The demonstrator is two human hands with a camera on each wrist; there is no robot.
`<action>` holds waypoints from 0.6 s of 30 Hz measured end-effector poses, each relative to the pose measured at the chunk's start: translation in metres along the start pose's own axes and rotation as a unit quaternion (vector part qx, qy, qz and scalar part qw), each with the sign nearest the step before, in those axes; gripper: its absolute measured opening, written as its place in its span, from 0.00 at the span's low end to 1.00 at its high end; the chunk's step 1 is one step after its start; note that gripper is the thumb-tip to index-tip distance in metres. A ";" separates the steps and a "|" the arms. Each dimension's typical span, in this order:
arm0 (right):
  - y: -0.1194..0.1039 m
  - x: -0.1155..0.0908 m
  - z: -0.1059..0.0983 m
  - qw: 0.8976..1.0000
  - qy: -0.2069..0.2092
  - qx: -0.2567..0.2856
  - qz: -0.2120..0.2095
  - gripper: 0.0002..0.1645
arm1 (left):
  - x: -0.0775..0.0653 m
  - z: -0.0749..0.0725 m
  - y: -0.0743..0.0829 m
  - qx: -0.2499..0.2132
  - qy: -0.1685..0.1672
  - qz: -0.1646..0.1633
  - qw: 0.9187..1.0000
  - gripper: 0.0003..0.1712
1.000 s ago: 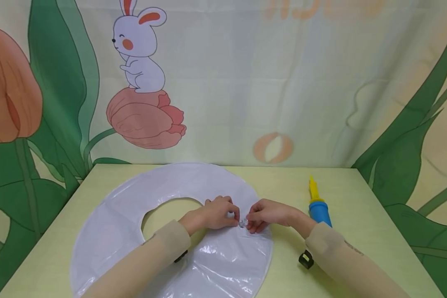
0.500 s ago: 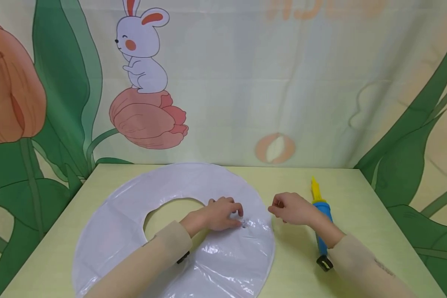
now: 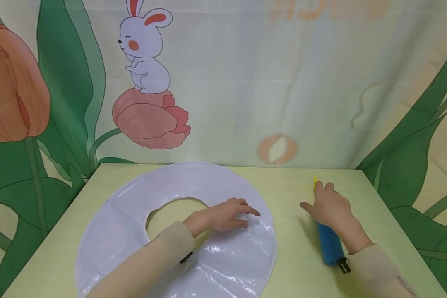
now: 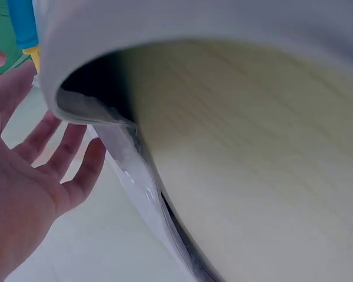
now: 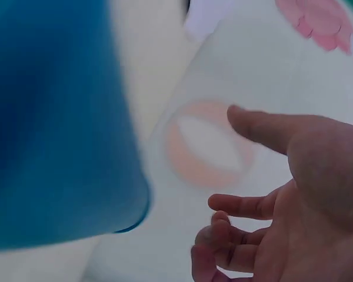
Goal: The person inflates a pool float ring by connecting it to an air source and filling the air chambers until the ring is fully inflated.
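A flat, glossy white inflatable ring (image 3: 234, 269) lies on the table. My left hand (image 3: 229, 215) rests over its right side, thumb and fingers spread loosely; in the left wrist view those fingers (image 4: 85, 170) are apart beside the ring's inner edge. A small clear valve (image 3: 246, 226) is barely visible by the thumb. To the right lies a blue hand pump (image 3: 329, 244) with a yellow nozzle (image 3: 315, 182). My right hand (image 3: 333, 207) hovers above the pump's nozzle end, thumb stretched out. In the right wrist view a gap separates this hand (image 5: 317, 182) from the blue barrel (image 5: 53, 129).
The pale yellow table (image 3: 290, 269) ends at the back against a printed curtain (image 3: 223, 82) with a rabbit and tulips. Black wrist cameras sit under both forearms, the right one (image 3: 344, 265) close to the pump's near end.
My right hand has let go of the valve area and moved right, opening over the pump. My left hand has loosened its pinch by the valve, its fingers now extended in place.
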State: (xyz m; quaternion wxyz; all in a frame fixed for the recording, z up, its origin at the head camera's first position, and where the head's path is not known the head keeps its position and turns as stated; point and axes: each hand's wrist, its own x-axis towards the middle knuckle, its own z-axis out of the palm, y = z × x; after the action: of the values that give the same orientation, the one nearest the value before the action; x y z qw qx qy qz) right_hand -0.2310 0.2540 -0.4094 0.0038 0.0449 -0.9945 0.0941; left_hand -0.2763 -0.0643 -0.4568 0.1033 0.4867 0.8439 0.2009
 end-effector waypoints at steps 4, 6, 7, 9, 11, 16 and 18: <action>0.016 0.002 0.003 0.999 -0.038 0.010 0.029 0.55 | 0.001 0.000 0.003 0.022 -0.004 -0.010 1.000 0.18; 0.020 0.003 0.006 0.997 -0.057 0.008 0.044 0.59 | 0.001 0.001 0.004 0.019 -0.002 -0.012 1.000 0.16; 0.022 0.003 0.008 0.997 -0.064 0.004 0.051 0.61 | 0.001 0.001 0.004 0.015 0.000 -0.011 1.000 0.15; 0.024 0.003 0.011 0.995 -0.079 0.002 0.064 0.63 | 0.002 0.001 0.005 0.007 0.010 -0.009 1.000 0.12; 0.026 0.003 0.014 0.993 -0.092 0.000 0.073 0.65 | 0.003 0.001 0.005 0.005 0.023 -0.014 1.000 0.09; 0.029 0.005 0.019 0.988 -0.124 0.014 0.087 0.68 | 0.005 -0.001 0.004 -0.009 0.044 -0.050 0.998 0.03; 0.029 0.005 0.021 0.987 -0.130 0.021 0.088 0.69 | 0.004 -0.002 0.003 -0.016 0.045 -0.058 0.997 0.03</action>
State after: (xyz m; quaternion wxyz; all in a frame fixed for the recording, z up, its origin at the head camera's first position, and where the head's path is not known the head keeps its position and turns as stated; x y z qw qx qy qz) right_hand -0.2388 0.2783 -0.4353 -0.1345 -0.0310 -0.9845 0.1081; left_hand -0.2771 -0.0601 -0.4533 0.0841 0.4255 0.8712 0.2299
